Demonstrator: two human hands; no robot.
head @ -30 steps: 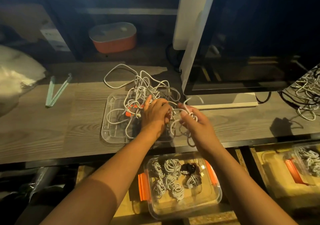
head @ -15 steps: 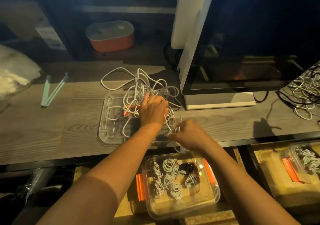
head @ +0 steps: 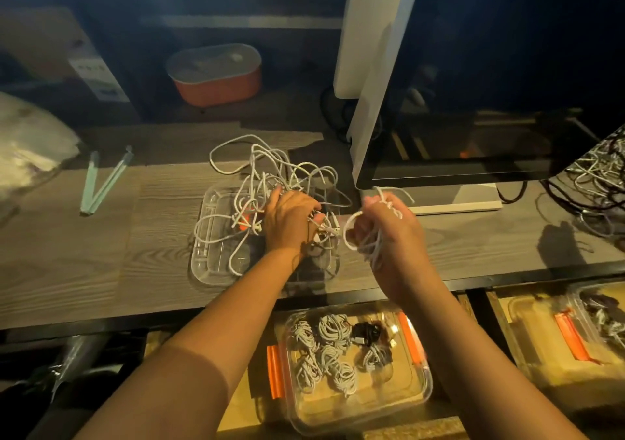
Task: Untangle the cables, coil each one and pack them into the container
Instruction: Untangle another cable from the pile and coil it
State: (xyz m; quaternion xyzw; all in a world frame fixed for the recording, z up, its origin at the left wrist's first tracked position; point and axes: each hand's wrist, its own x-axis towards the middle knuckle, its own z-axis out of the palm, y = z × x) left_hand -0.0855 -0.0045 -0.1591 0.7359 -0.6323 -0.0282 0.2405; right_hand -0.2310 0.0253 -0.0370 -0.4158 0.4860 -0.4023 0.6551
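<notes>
Left hand palm down on tangle of white cables, fingers curled into strands, gripping. Tangle heaped on clear plastic tray on grey wood-grain bench. Right hand just beside, clenched round bunch of white cable loops. Hands apart. Clear plastic container with orange latches below bench's near edge, holding coiled white cables.

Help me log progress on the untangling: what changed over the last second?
The right hand dipped towards the near edge of the grey wooden desk, then rose again, its fingers gripping a bunch of white cable loops. The left hand keeps hold of the tangled white cables over the clear plastic tray.
</notes>
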